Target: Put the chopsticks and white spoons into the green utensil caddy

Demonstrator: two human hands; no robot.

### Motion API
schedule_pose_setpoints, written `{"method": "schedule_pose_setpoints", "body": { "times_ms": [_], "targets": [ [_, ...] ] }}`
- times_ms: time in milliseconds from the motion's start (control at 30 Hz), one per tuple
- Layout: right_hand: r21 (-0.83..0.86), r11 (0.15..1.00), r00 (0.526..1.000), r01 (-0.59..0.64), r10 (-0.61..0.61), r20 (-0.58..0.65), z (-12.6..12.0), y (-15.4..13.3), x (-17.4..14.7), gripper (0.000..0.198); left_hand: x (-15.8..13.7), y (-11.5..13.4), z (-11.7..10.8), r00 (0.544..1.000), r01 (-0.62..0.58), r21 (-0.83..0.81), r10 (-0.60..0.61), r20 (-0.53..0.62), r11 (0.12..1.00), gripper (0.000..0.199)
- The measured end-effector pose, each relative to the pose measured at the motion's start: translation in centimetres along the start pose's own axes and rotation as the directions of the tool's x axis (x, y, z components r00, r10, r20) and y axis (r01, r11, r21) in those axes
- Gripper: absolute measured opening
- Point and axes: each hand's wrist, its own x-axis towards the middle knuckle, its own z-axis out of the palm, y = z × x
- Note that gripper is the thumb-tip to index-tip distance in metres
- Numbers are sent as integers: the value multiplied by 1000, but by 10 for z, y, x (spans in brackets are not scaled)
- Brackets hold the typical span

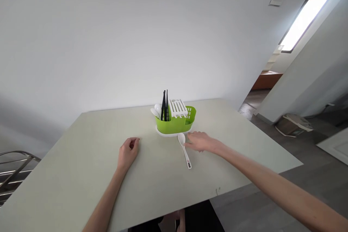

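Observation:
A white spoon lies on the table, its bowl towards the green cutlery holder and its handle towards me. My right hand hovers just right of the spoon's bowl, thumb and fingers apart; its thumb tip is at the spoon's neck, and I cannot tell whether it touches. On the table to the left rests my left hand, fingers curled in and nothing visible in them. Black chopsticks and white spoons stand in the holder's left part. A white slatted rack with small hooks sits on the holder.
The holder stands on a white base tray near the back of the pale table, close to the wall. A metal rack is at the far left. A box-like bin stands on the floor at right.

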Motion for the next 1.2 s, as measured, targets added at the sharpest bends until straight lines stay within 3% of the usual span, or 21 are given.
{"method": "schedule_pose_setpoints", "body": {
  "times_ms": [133, 300, 433, 533, 633, 700, 833, 900, 1033, 1200],
  "targets": [
    [52, 997, 987, -63, 70, -144, 34, -7, 27, 41, -1, 0, 0, 1000, 3, 14, -3, 3, 1000, 37],
    [153, 988, 981, -6, 35, -190, 49, -18, 39, 22, -1, 0, 1, 1000, 7, 32, -7, 3, 999, 38],
    [238, 959, 968, 155, -99, -230, 39, -31, 28, 23, -1, -1, 1, 1000, 10, 26, -10, 5, 1000, 39],
    [293, 918, 933, 269, -173, -316, 13, -42, 12, 34, -2, -1, 1, 1000, 10, 21, -10, 10, 1000, 38],
    [363, 831, 832, 421, -194, -519, -22, -52, -1, 34, -2, -1, 1, 1000, 8, 24, -8, 9, 1000, 37],
    [300, 843, 755, 447, -176, -631, -45, -58, -6, 31, -2, -1, 1, 1000, 5, 19, -5, 9, 1000, 36],
    [83, 959, 608, 272, -104, -787, -79, -69, -5, 32, -2, -3, 3, 1000, 0, 9, 0, 8, 1000, 36],
    [-6, 984, 579, 180, -111, -808, -89, -73, 0, 35, -2, -4, 3, 1000, -2, 4, 2, 3, 1000, 36],
    [-191, 977, 603, 94, -208, -770, -96, -78, 17, 37, -3, -5, 4, 1000, 2, -7, -2, -4, 1000, 36],
    [-355, 927, 660, 123, -344, -668, -83, -81, 40, 37, -4, -3, 3, 1000, 6, -15, -6, 10, 1000, 35]
  ]
}}
